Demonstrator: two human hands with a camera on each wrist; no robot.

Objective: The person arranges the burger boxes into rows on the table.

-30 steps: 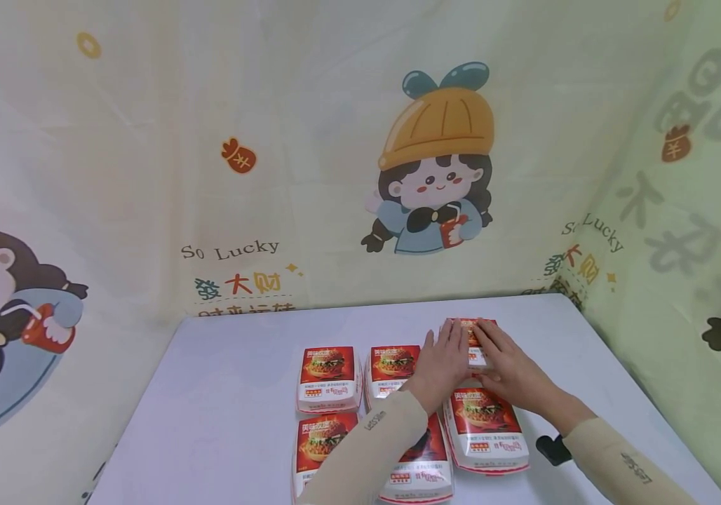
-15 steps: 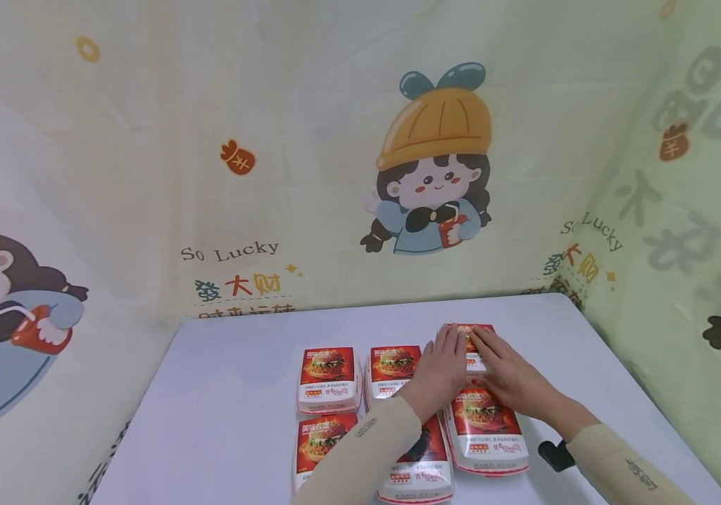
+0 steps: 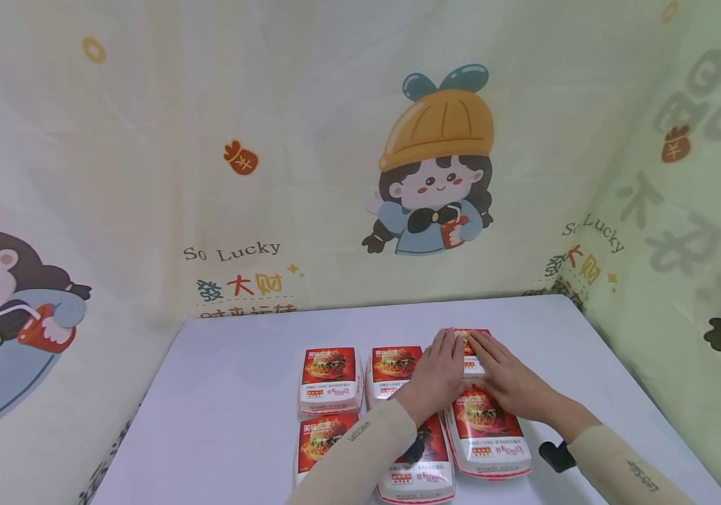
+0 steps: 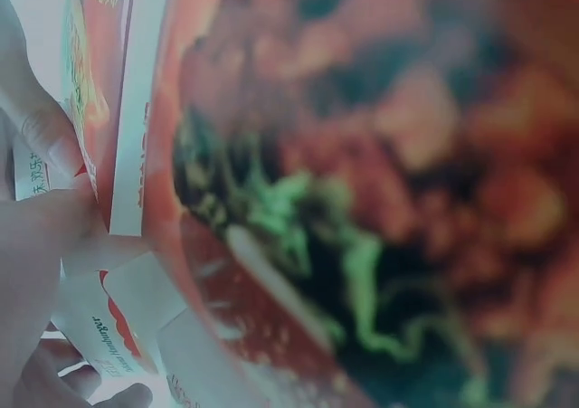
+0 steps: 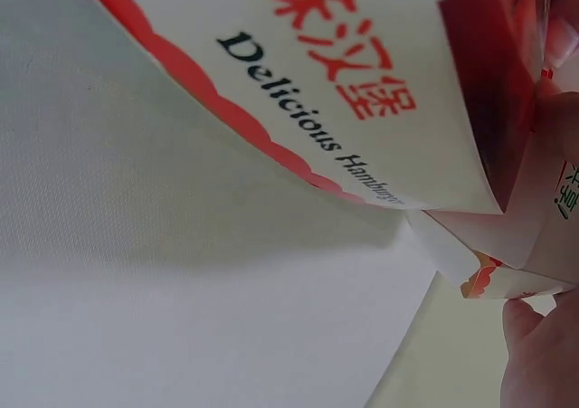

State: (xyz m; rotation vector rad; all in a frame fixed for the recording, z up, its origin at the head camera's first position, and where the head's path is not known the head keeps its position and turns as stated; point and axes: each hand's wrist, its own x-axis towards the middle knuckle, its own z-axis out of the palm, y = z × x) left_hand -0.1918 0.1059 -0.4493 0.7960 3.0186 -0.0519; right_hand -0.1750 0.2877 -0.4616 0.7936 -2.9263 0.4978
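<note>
Both hands are at the back-right hamburger box (image 3: 473, 363), a red and white carton with a burger picture. My left hand (image 3: 434, 373) grips its left side and my right hand (image 3: 515, 382) its right side, with the fingers over the top and partly hiding it. In the left wrist view, a thumb and fingers hold the white carton (image 4: 127, 322). The right wrist view shows fingertips (image 5: 534, 340) at the edge of the held carton (image 5: 507, 245). Just in front of it lies another hamburger box (image 3: 489, 431), and the two appear to touch or nearly touch.
More closed hamburger boxes lie to the left in two rows, among them a back-left box (image 3: 330, 379), a back-middle box (image 3: 393, 368) and a front-middle box (image 3: 417, 470), partly under the left sleeve (image 3: 360, 459). They stand on a white table (image 3: 221, 407) before a printed curtain (image 3: 310, 175).
Both hands have drawn the back-right hamburger box slightly toward the person, closer to the box in front of it. The other boxes look unmoved.
</note>
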